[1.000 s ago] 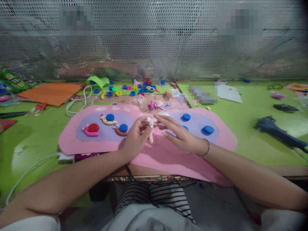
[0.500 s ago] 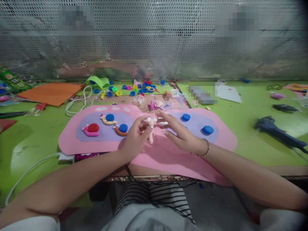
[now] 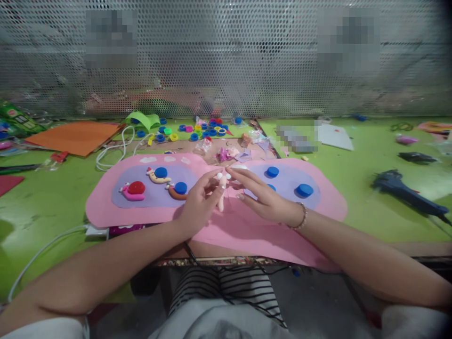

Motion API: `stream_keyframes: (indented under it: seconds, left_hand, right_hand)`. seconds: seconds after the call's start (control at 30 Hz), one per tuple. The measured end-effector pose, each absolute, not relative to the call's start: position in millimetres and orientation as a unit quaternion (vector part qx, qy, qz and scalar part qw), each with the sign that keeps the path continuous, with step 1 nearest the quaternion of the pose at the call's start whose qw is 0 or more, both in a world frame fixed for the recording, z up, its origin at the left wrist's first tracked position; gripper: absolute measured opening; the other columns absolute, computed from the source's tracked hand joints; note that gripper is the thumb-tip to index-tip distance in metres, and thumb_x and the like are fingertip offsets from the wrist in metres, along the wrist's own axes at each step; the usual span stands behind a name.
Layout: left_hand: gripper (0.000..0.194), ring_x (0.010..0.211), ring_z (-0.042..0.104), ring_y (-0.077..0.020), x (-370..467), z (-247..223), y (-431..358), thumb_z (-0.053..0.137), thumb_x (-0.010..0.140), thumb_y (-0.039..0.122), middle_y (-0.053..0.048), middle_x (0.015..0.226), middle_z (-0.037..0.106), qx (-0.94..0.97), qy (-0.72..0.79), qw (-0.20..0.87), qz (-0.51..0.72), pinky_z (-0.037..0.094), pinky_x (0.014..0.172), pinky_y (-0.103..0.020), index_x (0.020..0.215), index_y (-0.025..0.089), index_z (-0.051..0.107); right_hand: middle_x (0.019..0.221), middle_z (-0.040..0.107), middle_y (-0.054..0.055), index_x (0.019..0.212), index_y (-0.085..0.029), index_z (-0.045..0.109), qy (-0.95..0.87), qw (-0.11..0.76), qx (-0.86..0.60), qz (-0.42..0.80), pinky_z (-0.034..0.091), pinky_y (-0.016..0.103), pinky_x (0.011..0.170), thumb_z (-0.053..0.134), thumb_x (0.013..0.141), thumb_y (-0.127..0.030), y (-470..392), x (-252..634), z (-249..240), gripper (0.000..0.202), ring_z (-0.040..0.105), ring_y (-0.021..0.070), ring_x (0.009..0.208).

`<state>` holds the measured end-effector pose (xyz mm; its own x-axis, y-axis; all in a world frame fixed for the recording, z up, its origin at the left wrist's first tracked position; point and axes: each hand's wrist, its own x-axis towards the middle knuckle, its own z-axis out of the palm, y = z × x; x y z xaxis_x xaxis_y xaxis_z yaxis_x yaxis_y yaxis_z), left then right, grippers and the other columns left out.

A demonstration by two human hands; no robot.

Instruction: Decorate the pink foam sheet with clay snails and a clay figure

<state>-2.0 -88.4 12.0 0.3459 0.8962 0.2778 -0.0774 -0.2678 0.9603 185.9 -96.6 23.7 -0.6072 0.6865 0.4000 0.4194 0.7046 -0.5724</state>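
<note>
My left hand (image 3: 199, 202) pinches a small pale pink clay figure (image 3: 221, 197) with two white balls at its top. My right hand (image 3: 263, 193) has its fingers stretched out, the fingertips at the top of the figure by the white balls. Both hands are over a pink sheet (image 3: 243, 235) with purple shapes. On the left purple shape lie a pink clay piece with a red cap (image 3: 136, 188), a cream one with a blue cap (image 3: 161, 172) and a brown one with a blue cap (image 3: 181, 188). Blue caps (image 3: 304, 190) sit on the right shape.
A glue gun (image 3: 406, 190) lies at the right. Behind the sheet are scattered coloured caps (image 3: 194, 137), paper scraps and a white cable (image 3: 124, 147). Orange paper (image 3: 76, 136) is at the back left, before a perforated metal screen (image 3: 226, 61).
My right hand's fingers have come closer together and moved slightly left and down towards the figure's top. My left hand keeps its hold almost unmoved.
</note>
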Motion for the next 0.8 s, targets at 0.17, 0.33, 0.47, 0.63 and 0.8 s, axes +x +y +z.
stream_keyframes:
  seconds: [0.17,0.33,0.47,0.63,0.8]
  left_hand:
    - [0.034,0.048,0.048,-0.0056,-1.9,11.7,-88.2,0.048,0.084,0.029,0.003,0.068,0.052,0.641,0.318,0.516,0.471,0.041,0.052,-0.023,0.118,0.021,0.045]
    - [0.036,0.048,0.047,-0.0062,-0.9,10.1,-88.1,0.048,0.084,0.029,0.005,0.061,0.051,0.629,0.323,0.514,0.486,0.042,0.052,-0.022,0.119,0.022,0.043]
    - [0.033,0.047,0.048,-0.0066,-1.5,9.6,-87.4,0.049,0.084,0.029,0.004,0.06,0.052,0.642,0.321,0.516,0.467,0.041,0.05,-0.022,0.115,0.02,0.046]
    - [0.034,0.049,0.05,-0.0077,-1.7,8.8,-87.2,0.049,0.083,0.03,0.005,0.058,0.053,0.634,0.323,0.517,0.475,0.042,0.051,-0.023,0.116,0.02,0.044]
    - [0.03,0.049,0.051,-0.0082,-1.4,9.3,-88.4,0.049,0.083,0.03,0.004,0.059,0.053,0.638,0.324,0.52,0.467,0.043,0.051,-0.024,0.111,0.019,0.045]
  right_hand:
    - [0.139,0.026,0.009,0.14,-0.028,0.015,-0.867,0.307,-0.32,0.225,0.042,0.04,0.097,0.036,0.09,-0.022,-95.6,185.5,24.0,0.055,0.033,0.0206,0.126]
    - [0.137,0.027,0.009,0.14,-0.03,0.015,-0.86,0.325,-0.317,0.233,0.045,0.041,0.095,0.036,0.09,-0.023,-96.3,184.8,23.1,0.054,0.036,0.0205,0.123]
    - [0.139,0.027,0.009,0.139,-0.029,0.017,-0.868,0.312,-0.317,0.22,0.044,0.043,0.096,0.035,0.091,-0.024,-95.9,185.3,23.3,0.052,0.032,0.0219,0.126]
    - [0.138,0.027,0.01,0.139,-0.029,0.018,-0.865,0.319,-0.317,0.223,0.044,0.042,0.095,0.036,0.09,-0.024,-95.2,185.5,23.1,0.052,0.034,0.0214,0.124]
    - [0.138,0.028,0.009,0.139,-0.029,0.018,-0.865,0.318,-0.316,0.225,0.044,0.042,0.095,0.036,0.09,-0.023,-95.6,184.6,23.1,0.052,0.034,0.0211,0.125]
